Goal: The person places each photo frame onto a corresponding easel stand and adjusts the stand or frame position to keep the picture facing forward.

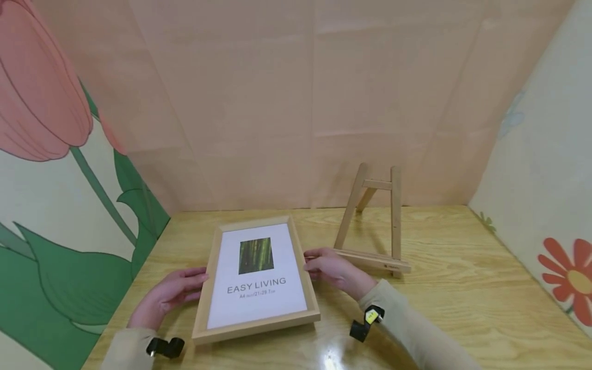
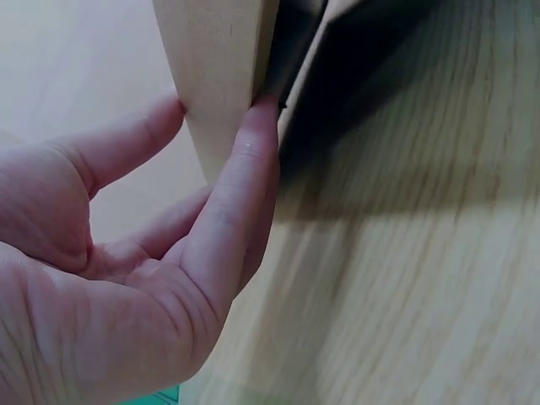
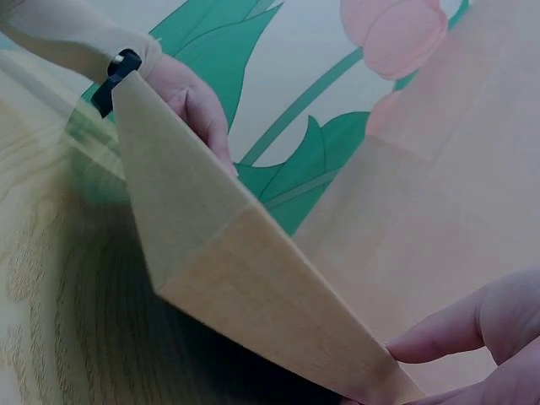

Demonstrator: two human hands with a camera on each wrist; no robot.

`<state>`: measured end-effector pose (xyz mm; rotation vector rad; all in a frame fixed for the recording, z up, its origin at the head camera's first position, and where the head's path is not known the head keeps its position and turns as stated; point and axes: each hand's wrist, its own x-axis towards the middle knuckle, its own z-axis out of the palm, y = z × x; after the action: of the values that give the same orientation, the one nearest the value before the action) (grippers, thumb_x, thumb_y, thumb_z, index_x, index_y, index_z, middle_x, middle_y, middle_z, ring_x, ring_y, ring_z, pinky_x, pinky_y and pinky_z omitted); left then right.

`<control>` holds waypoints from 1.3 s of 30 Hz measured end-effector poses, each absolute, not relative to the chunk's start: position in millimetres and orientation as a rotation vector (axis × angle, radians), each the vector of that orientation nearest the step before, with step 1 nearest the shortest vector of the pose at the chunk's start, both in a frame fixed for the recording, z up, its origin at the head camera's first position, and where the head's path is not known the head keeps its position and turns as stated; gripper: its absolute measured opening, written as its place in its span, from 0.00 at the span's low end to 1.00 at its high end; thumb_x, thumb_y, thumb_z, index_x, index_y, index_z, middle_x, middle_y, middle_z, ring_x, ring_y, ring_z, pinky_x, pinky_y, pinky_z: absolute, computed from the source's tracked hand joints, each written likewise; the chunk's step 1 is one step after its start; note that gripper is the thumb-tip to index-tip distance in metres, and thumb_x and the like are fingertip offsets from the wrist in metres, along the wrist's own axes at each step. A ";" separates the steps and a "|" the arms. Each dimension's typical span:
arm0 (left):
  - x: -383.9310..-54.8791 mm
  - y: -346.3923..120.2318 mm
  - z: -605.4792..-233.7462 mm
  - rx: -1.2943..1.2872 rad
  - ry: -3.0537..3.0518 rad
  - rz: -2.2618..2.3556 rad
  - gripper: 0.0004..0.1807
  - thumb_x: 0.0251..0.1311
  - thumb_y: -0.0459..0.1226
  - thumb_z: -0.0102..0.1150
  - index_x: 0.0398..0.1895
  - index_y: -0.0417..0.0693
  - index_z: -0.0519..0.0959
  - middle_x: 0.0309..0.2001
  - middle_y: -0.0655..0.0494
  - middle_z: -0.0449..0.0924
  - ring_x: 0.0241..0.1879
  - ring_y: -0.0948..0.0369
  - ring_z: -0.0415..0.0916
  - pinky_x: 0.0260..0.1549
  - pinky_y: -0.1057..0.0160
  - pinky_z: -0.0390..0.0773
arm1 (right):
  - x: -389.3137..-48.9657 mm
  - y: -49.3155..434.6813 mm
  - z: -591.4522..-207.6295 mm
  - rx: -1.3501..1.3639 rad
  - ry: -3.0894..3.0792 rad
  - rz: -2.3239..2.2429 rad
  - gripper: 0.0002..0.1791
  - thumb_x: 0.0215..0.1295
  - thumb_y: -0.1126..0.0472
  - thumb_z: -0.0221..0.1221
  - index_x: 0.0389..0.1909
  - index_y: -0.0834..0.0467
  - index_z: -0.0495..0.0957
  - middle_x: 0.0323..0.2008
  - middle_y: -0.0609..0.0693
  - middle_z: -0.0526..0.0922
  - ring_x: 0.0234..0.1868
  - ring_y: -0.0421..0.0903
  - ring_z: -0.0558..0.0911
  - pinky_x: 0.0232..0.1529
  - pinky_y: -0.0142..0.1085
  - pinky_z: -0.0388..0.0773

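A light wooden picture frame [image 1: 302,288] with a white "EASY LIVING" insert [image 1: 259,308] and a small forest picture [image 1: 256,255] lies face up, close over the table. My left hand [image 1: 176,290] grips its left side; in the left wrist view, thumb and fingers [image 2: 240,181] pinch the wooden edge [image 2: 215,67] from opposite faces. On the right side, my right hand [image 1: 335,270] pinches the rim, thumb and fingers around it in the right wrist view. Dark shadow shows beneath the frame's underside. Behind my right hand stands a small wooden easel [image 1: 395,221].
The wood-grain table [image 1: 453,288] reaches back to a pink cloth backdrop [image 1: 250,113]. Painted panels with a tulip [image 1: 41,92] and a red flower [image 1: 573,277] flank it. The easel's front ledge [image 1: 370,260] sits right by my right hand.
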<state>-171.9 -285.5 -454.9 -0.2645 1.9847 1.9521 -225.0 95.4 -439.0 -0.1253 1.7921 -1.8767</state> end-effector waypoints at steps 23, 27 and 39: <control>-172.4 -267.4 -420.2 -0.099 2.048 2.044 0.36 0.63 0.36 0.61 0.69 0.30 0.57 0.59 0.42 0.71 0.50 0.58 0.76 0.50 0.53 0.77 | -220.2 125.2 -392.7 -0.337 1.751 -1.934 0.33 0.65 0.75 0.49 0.69 0.75 0.49 0.61 0.69 0.64 0.46 0.44 0.77 0.44 0.33 0.76; -178.1 -260.8 -414.0 -0.043 2.099 2.058 0.36 0.62 0.37 0.62 0.69 0.33 0.59 0.59 0.42 0.70 0.49 0.58 0.77 0.51 0.52 0.77 | -226.7 131.0 -387.8 -0.356 1.736 -1.962 0.34 0.64 0.77 0.49 0.70 0.73 0.48 0.61 0.67 0.63 0.40 0.42 0.75 0.40 0.30 0.74; -185.9 -253.6 -400.8 0.064 2.171 2.123 0.34 0.64 0.37 0.60 0.69 0.33 0.59 0.59 0.47 0.69 0.49 0.62 0.77 0.49 0.60 0.78 | -236.9 137.0 -380.5 -0.276 1.735 -2.000 0.36 0.63 0.77 0.52 0.71 0.65 0.52 0.65 0.63 0.60 0.51 0.51 0.75 0.55 0.44 0.73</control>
<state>-185.9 -253.6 -400.8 0.0642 2.1715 2.1227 -236.9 137.0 -380.5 -0.2758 1.7349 -2.0000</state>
